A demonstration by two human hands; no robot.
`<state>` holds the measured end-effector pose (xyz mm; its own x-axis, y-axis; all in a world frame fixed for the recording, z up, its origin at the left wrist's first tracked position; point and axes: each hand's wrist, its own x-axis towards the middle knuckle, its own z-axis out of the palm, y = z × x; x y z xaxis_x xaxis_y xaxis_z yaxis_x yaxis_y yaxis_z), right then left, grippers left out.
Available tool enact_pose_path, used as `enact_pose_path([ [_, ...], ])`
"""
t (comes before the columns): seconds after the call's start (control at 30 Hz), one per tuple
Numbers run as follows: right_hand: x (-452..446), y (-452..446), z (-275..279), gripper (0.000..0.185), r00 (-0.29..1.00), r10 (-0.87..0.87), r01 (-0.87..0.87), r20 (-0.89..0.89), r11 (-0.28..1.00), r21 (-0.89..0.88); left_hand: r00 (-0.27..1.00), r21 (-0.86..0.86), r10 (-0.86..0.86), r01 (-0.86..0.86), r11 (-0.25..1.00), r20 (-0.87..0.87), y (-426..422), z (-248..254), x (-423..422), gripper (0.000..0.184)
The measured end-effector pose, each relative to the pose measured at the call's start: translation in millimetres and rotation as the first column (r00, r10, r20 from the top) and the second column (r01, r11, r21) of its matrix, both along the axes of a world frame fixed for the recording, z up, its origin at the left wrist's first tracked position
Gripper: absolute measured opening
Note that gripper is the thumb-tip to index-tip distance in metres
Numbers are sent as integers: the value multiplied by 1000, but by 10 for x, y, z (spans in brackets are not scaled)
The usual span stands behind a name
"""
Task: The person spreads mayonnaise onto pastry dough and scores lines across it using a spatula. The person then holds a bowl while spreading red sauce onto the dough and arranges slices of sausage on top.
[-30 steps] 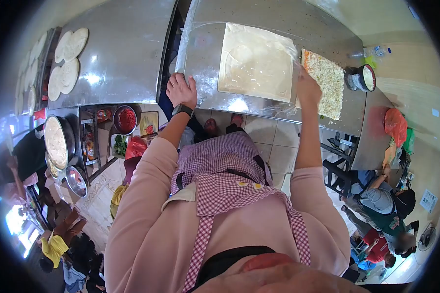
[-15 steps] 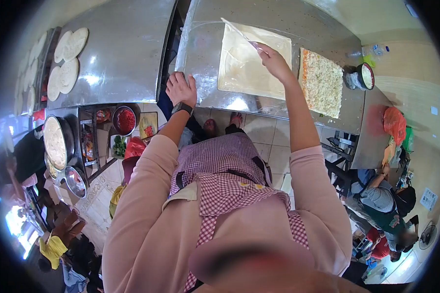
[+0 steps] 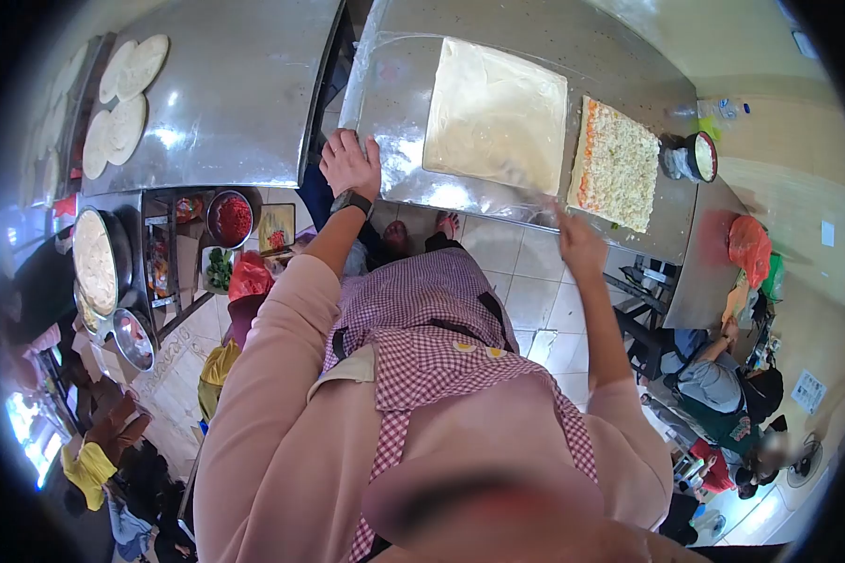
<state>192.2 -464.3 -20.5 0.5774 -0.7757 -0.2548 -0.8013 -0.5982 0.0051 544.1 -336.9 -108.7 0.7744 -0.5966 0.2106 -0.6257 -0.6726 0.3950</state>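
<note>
Two metal tables [image 3: 225, 94] stood above tiled floor [image 3: 507, 246]. I logged hands apart: left hand [image 3: 350, 166] at the right table's corner, fingers extended; right hand [image 3: 582, 242] closed around a blurred tool [image 3: 524, 178] by the dough sheet [image 3: 498, 108], which lay there beside a topped slab [image 3: 618, 164].

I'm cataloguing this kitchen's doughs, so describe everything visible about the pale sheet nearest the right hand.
The pale sheet looks like thin, cream-coloured dough, roughly square, with a glossy, smeared surface. It lies flat on the metal table, a narrow gap from the topped slab. Near its lower right corner, the right hand holds a blurred tool that seems to touch it.
</note>
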Motion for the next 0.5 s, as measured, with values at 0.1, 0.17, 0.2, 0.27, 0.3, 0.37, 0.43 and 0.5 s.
enact_pose_path([
  [0.1, 240, -626, -69, 40, 981, -193, 191, -3, 975, -110, 1000, -2, -6, 6, 1000, 5, -7, -7, 19, 36],
  [0.17, 427, -971, -159, 39, 958, -238, 254, 161, 963, -87, 1000, 32, 17, -17, 999, 12, -6, -4, 10, 35],
  [0.2, 425, -956, -169, 39, 955, -247, 262, 162, 962, -80, 1000, 38, 9, -9, 999, 14, 2, -2, 2, 35],
  [0.27, 576, -851, -85, 38, 917, -383, 380, 114, 924, 42, 1000, 52, 14, -14, 999, 12, 1, 29, 7, 35],
  [0.3, 534, -705, -101, 37, 919, -380, 377, 103, 925, 45, 1000, 54, 10, -11, 999, 9, -1, 33, 1, 35],
  [0.37, 232, -226, -166, 36, 932, -334, 328, 140, 943, 61, 1000, 56, 17, -18, 998, 25, 0, 41, -4, 34],
  [0.43, -83, 261, -27, 37, 937, -320, 305, 138, 945, 116, 1000, 54, 17, -17, 998, 14, -7, 68, -6, 34],
  [0.5, -230, 397, 139, 37, 933, -349, 334, 84, 929, 158, 1000, 54, 16, -16, 998, 2, -5, 69, -9, 33],
])
